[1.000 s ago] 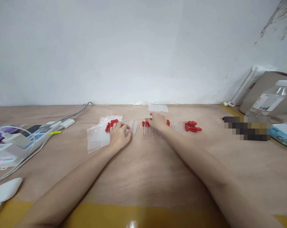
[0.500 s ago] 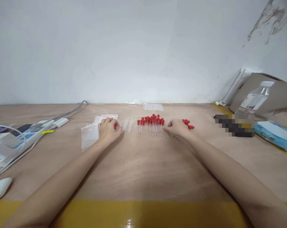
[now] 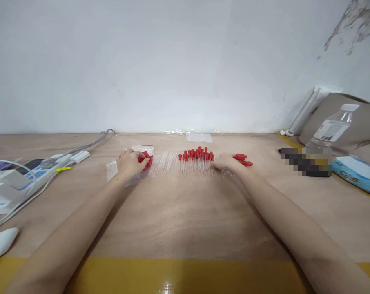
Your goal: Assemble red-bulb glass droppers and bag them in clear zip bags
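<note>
My left hand [image 3: 130,163] rests over a clear plastic zip bag [image 3: 139,178], its thumb and fingers apart beside a small pile of red rubber bulbs [image 3: 146,160]. Right of that pile lies a row of bare clear glass tubes [image 3: 164,162]. In the middle, droppers with red bulbs [image 3: 198,157] lie side by side, tips toward me. My right hand [image 3: 224,161] is at the right end of this row, fingers pinched around a dropper whose detail is mostly hidden. Beyond that hand lie more red-bulbed droppers [image 3: 242,159], partly covered by it.
A flat clear bag [image 3: 199,137] lies near the wall. To the left are a power strip [image 3: 50,167] with cables and a white mouse-like object [image 3: 3,243]. At right stand a water bottle [image 3: 332,128], a tissue pack [image 3: 358,175] and a grey bag [image 3: 364,122].
My left hand has moved left and its fingers have spread, uncovering the red bulbs; the bag under it has shifted. My right hand has turned slightly at the end of the row.
</note>
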`<state>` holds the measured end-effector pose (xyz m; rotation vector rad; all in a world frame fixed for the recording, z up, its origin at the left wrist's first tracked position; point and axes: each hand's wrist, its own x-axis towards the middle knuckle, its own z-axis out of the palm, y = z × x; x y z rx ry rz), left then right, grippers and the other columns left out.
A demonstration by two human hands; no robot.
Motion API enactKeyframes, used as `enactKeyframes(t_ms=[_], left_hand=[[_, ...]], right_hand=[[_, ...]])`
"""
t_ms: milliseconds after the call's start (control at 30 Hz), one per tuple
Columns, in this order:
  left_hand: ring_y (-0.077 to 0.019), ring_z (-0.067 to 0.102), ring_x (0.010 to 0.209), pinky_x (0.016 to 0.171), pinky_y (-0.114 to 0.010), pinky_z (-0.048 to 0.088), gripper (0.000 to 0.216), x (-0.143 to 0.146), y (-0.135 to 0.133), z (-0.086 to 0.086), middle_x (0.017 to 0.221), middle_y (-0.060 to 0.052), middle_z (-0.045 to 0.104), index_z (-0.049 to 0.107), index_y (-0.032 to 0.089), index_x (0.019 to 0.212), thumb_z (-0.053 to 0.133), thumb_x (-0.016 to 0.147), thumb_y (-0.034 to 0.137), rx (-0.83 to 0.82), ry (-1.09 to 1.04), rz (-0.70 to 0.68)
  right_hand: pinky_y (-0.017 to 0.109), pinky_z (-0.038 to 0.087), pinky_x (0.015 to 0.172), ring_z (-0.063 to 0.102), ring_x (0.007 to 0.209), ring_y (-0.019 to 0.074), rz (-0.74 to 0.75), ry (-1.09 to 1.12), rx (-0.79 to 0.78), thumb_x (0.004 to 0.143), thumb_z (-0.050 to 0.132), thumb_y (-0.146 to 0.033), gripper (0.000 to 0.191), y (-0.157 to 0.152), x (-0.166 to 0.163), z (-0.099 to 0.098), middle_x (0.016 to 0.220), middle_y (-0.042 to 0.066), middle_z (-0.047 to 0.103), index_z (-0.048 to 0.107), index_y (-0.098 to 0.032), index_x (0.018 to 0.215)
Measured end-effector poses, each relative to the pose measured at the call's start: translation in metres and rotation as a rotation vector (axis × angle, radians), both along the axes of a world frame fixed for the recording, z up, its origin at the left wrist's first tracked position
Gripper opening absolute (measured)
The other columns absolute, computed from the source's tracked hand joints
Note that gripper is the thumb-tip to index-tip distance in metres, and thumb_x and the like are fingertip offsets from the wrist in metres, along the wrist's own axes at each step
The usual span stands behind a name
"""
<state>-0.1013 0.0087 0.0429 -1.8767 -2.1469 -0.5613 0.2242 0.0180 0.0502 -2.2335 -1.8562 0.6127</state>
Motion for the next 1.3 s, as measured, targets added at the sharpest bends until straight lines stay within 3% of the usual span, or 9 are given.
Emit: enactKeyframes(t_ms=[233,333,433,567,767,867,1100,1200,1300], left_hand=[[-0.0308,0.048,0.098,0.082,-0.044,0.034,0.024,0.007,0.002,-0.006,0.093,-0.009,0.059,0.067,0.021,0.072,0.051,0.072,0.039,0.047,0.005,0.001],[-0.0310,0.048,0.097,0.081,-0.044,0.035,0.023,0.008,0.003,-0.005,0.092,-0.009,0.060,0.066,0.021,0.070,0.048,0.074,0.034,0.049,-0.013,0.004],[-0.0312,0.048,0.098,0.081,-0.044,0.035,0.026,0.008,0.002,-0.004,0.093,-0.010,0.059,0.066,0.020,0.072,0.050,0.073,0.041,0.047,-0.012,0.011],[-0.0325,0.047,0.099,0.082,-0.045,0.034,0.036,0.007,0.000,-0.004,0.094,-0.012,0.058,0.067,0.020,0.075,0.055,0.067,0.054,0.036,0.027,0.030],[-0.0306,0.047,0.096,0.082,-0.044,0.033,0.025,0.008,0.000,-0.008,0.094,-0.010,0.058,0.068,0.020,0.072,0.052,0.072,0.040,0.063,0.077,0.004],[-0.0301,0.048,0.094,0.081,-0.043,0.034,0.024,0.010,-0.001,-0.010,0.093,-0.010,0.059,0.067,0.019,0.071,0.049,0.074,0.034,0.092,0.088,-0.016],[-0.0262,0.055,0.085,0.073,-0.037,0.040,0.021,0.009,-0.003,-0.002,0.085,-0.010,0.062,0.060,0.016,0.071,0.043,0.078,0.026,0.100,0.007,-0.067],[-0.0218,0.058,0.077,0.068,-0.033,0.042,0.018,0.017,-0.006,0.001,0.079,-0.008,0.062,0.052,0.017,0.080,0.038,0.083,0.027,0.148,-0.190,-0.181],[-0.0141,0.059,0.065,0.062,-0.026,0.044,0.016,0.041,-0.018,-0.010,0.078,-0.003,0.061,0.043,0.018,0.092,0.033,0.088,0.030,0.106,-0.500,-0.483]], right_hand=[[0.024,0.036,0.042,0.049,0.043,0.0133,0.019,0.197,0.124,0.066,0.051,-0.031,0.022,-0.001,0.020,0.000,0.051,0.006,0.057,0.052,-0.015,0.051],[0.023,0.039,0.044,0.053,0.044,0.0124,0.093,0.336,0.149,0.069,0.048,-0.029,0.022,-0.006,0.026,-0.002,0.054,0.006,0.061,0.051,-0.015,0.053],[0.021,0.040,0.046,0.056,0.047,0.0119,0.178,0.415,0.215,0.070,0.048,-0.026,0.016,-0.020,0.021,-0.005,0.056,0.004,0.062,0.050,-0.016,0.058],[0.022,0.042,0.052,0.058,0.054,0.0124,0.232,0.434,0.413,0.072,0.050,-0.027,0.011,-0.041,0.007,-0.017,0.059,0.002,0.062,0.053,-0.016,0.069],[0.026,0.044,0.060,0.055,0.062,0.0143,0.393,0.384,0.710,0.080,0.046,-0.025,0.028,-0.052,-0.005,-0.053,0.070,0.003,0.061,0.054,-0.014,0.104],[0.028,0.044,0.065,0.056,0.071,0.0168,0.453,0.314,0.794,0.082,0.045,-0.023,0.028,-0.053,-0.006,-0.061,0.077,0.006,0.061,0.056,-0.013,0.105],[0.029,0.044,0.070,0.056,0.078,0.0183,0.550,0.262,0.829,0.086,0.040,-0.023,0.022,-0.057,-0.008,-0.056,0.084,0.008,0.060,0.058,-0.016,0.097],[0.029,0.044,0.069,0.055,0.078,0.0174,0.560,0.307,0.860,0.087,0.037,-0.023,0.022,-0.056,-0.008,-0.057,0.082,0.007,0.057,0.057,-0.017,0.094],[0.028,0.043,0.068,0.053,0.076,0.0164,0.585,0.348,0.890,0.088,0.037,-0.025,0.021,-0.058,-0.008,-0.057,0.082,0.007,0.056,0.056,-0.018,0.094]])
